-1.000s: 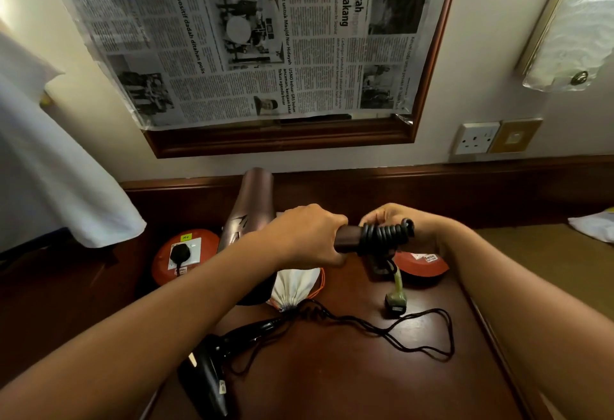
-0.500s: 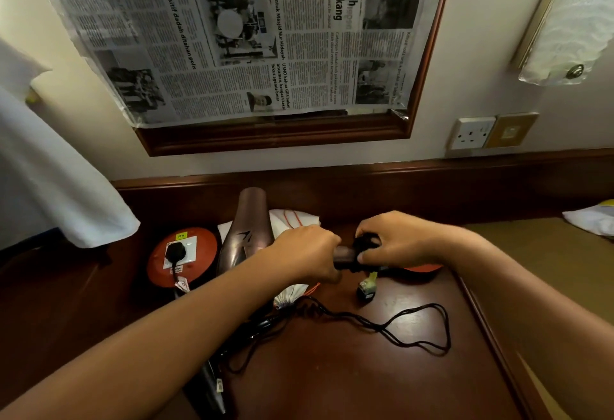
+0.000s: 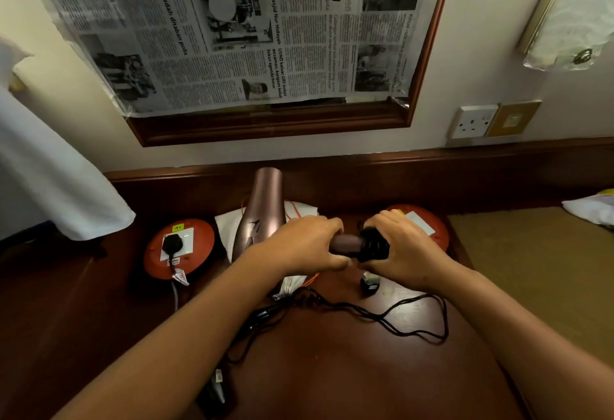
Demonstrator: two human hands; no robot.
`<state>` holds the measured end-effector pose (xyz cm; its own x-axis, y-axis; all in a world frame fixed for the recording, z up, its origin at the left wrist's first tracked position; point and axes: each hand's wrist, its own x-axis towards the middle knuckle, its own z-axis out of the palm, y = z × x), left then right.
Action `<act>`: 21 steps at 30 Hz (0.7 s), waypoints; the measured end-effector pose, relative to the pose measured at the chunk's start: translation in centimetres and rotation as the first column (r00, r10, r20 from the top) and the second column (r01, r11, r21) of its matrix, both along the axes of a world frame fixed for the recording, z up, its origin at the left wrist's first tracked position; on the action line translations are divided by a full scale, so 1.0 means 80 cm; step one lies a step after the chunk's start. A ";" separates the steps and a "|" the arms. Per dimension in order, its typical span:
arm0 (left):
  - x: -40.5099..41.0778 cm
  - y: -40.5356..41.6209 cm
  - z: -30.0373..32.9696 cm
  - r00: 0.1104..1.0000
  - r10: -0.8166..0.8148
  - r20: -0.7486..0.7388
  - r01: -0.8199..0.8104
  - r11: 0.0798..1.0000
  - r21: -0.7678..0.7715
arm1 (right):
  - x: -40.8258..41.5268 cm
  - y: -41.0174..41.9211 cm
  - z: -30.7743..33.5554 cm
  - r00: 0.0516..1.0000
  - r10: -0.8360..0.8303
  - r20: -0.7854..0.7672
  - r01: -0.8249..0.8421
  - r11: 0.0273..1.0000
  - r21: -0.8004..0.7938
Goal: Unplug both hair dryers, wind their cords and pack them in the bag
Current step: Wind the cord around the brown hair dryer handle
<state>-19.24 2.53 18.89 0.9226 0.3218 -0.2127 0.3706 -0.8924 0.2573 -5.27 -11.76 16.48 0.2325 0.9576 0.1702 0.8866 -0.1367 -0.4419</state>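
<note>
Gripping the handle of the bronze-pink hair dryer (image 3: 262, 213), the left hand (image 3: 305, 246) is curled tight around it, holding the dryer above the far middle of the wooden desk (image 3: 349, 369) with its barrel pointing toward the back edge. The right hand (image 3: 403, 246) closes over the black cord coil (image 3: 373, 248) wound around the end of that same handle, fingers wrapped down on the loops. Just below the right hand the plug (image 3: 368, 283) hangs or rests on the desk (which of the two is hard to tell). Under the dryer lies a white drawstring bag (image 3: 292, 283) with an orange cord, partly hidden by the left hand. The black hair dryer (image 3: 212, 393) lies at the near left edge of the desk, mostly covered by the left forearm, and its loose black cord (image 3: 398, 320) snakes across the middle of the desk to the right. An orange round socket reel (image 3: 179, 248) sits at the far left with a black plug in it; a second orange reel (image 3: 428, 227) sits at the far right, behind the right hand. Newspaper (image 3: 232, 27) covers the framed mirror on the wall above.
</note>
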 end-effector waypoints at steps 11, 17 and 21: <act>-0.092 0.023 -0.045 0.659 0.530 0.533 -0.478 0.843 -0.248 | 0.003 -0.015 -0.020 0.995 -0.065 -0.075 0.065 0.998 -0.002; -0.112 0.031 -0.049 0.494 0.831 0.256 -0.470 0.504 -0.725 | -0.006 -0.007 -0.020 0.992 -0.069 -0.103 0.070 0.998 0.006; -0.112 0.031 -0.049 0.489 0.860 0.147 -0.377 0.360 -0.854 | -0.011 0.002 -0.022 0.991 -0.068 -0.113 0.067 0.998 -0.018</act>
